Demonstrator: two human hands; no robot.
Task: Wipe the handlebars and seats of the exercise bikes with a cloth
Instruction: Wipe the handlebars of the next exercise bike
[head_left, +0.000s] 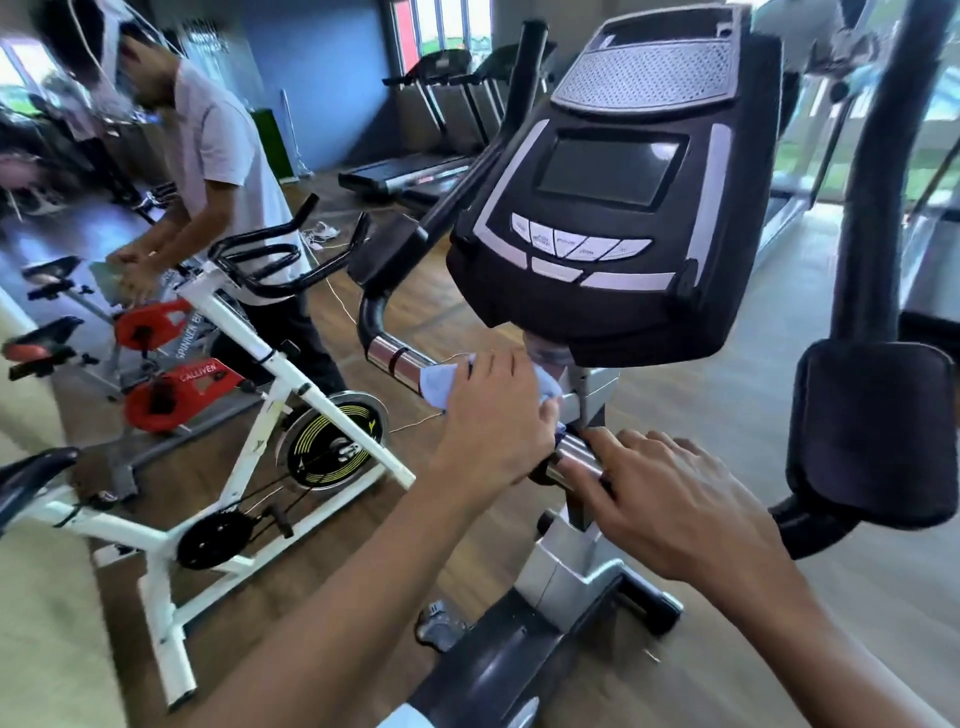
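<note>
The exercise bike in front of me has a black console (613, 208) above a handlebar (392, 358) with chrome grip sections. My left hand (493, 421) grips a light blue cloth (439, 384) and holds it against the left part of the bar, just below the console. On the other side of the centre post, my right hand (670, 499) curls thumb and fingers round the right chrome grip (576, 457). The bike's seat is out of sight.
A white spin bike (249, 415) stands close on the left, with red spin bikes (150, 322) behind it. Another person (218, 156) bends over one of them. Treadmills (415, 171) line the back wall. A black pad (872, 431) and a post (883, 156) stand at the right.
</note>
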